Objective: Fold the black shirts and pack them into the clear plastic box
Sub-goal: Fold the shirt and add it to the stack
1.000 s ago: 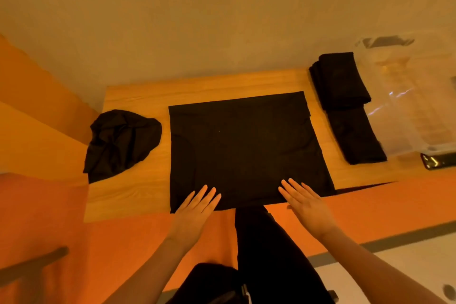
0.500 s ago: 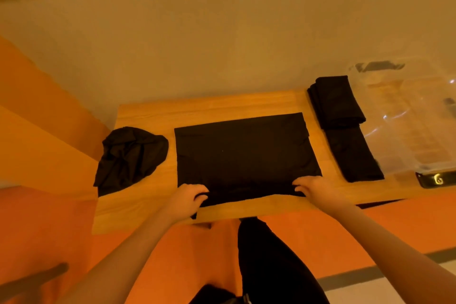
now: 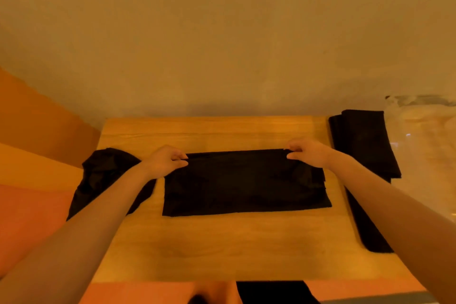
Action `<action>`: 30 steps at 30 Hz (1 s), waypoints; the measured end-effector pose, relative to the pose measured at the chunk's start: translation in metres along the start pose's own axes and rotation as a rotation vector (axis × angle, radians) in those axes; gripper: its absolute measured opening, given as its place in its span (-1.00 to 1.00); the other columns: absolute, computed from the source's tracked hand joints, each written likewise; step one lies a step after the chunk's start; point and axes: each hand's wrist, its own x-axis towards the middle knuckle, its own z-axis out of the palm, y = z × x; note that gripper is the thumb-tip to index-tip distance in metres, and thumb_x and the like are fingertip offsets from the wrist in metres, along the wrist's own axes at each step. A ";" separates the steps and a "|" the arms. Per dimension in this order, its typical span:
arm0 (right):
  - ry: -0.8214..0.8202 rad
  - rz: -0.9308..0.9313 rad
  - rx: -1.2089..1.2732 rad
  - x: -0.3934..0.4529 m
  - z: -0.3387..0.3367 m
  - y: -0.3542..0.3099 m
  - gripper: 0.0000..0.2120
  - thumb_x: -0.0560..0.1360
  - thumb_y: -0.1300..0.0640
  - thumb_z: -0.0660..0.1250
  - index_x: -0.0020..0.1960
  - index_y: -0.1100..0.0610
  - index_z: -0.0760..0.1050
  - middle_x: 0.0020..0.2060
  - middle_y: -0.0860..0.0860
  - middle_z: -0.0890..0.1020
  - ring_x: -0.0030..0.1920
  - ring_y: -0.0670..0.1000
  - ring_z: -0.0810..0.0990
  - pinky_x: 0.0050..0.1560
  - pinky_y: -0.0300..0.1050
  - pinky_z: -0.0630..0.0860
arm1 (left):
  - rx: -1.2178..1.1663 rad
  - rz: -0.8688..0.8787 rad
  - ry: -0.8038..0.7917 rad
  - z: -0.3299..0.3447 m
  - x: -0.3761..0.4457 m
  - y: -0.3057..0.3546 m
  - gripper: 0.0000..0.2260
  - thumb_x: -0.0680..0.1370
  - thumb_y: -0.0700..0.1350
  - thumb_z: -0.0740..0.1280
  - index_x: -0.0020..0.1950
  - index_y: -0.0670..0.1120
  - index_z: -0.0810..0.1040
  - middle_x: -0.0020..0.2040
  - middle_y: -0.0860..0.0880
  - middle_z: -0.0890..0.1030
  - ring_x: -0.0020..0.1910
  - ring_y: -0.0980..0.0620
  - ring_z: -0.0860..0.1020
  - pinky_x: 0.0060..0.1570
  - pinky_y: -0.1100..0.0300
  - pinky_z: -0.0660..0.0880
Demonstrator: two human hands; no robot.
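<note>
A black shirt lies folded in half into a wide strip on the wooden table. My left hand pinches its far left corner and my right hand pinches its far right corner, both held at the far edge of the fold. A crumpled black shirt sits at the table's left edge, partly behind my left forearm. Folded black shirts lie along the right side. The clear plastic box stands at the far right, cut off by the frame.
A pale wall rises right behind the table. Orange surfaces lie to the left and in front of the table's near edge. My dark trouser leg shows below the near edge.
Both hands took hold of the shirt's near edge and carried it away from me to the far edge, folding the shirt in half. The view has tilted upward and closer.
</note>
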 end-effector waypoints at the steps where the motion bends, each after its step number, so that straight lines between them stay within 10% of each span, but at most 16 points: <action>1: -0.052 0.033 -0.019 0.009 -0.003 0.004 -0.68 0.57 0.12 0.24 0.30 0.15 0.43 0.07 -0.03 0.49 0.15 0.01 0.47 0.05 -0.21 0.31 | -0.003 -0.011 0.028 0.000 0.007 -0.002 -0.78 0.56 -0.13 0.29 0.17 -0.16 0.56 0.18 -0.11 0.56 0.23 -0.04 0.47 0.12 0.22 0.35; 12: -0.151 0.186 -0.036 0.017 -0.017 0.053 -0.93 0.51 0.26 0.30 -0.04 0.17 0.54 -0.05 0.08 0.56 0.06 0.10 0.53 0.07 -0.08 0.41 | -0.115 -0.097 0.193 0.007 0.041 -0.015 -0.92 0.47 -0.15 0.40 -0.06 -0.09 0.58 -0.03 -0.03 0.56 0.06 0.00 0.49 -0.01 0.19 0.33; 24: 0.443 0.357 0.146 0.017 0.008 0.044 -0.77 0.52 0.30 0.27 0.17 0.27 0.50 0.13 0.20 0.53 0.08 0.20 0.54 0.04 0.03 0.50 | -0.121 -0.109 0.419 0.023 0.037 -0.028 -0.82 0.55 -0.16 0.31 0.10 -0.20 0.57 0.13 -0.12 0.57 0.16 -0.09 0.50 0.07 0.17 0.39; 30: 0.684 0.030 -0.254 0.009 0.056 -0.007 -0.69 0.47 0.28 0.32 0.22 0.25 0.49 0.17 0.19 0.54 0.15 0.20 0.53 0.08 0.05 0.49 | 0.364 0.217 0.710 0.066 0.012 0.008 -0.75 0.48 -0.23 0.36 0.14 -0.23 0.54 0.11 -0.22 0.57 0.09 -0.25 0.54 0.08 -0.12 0.46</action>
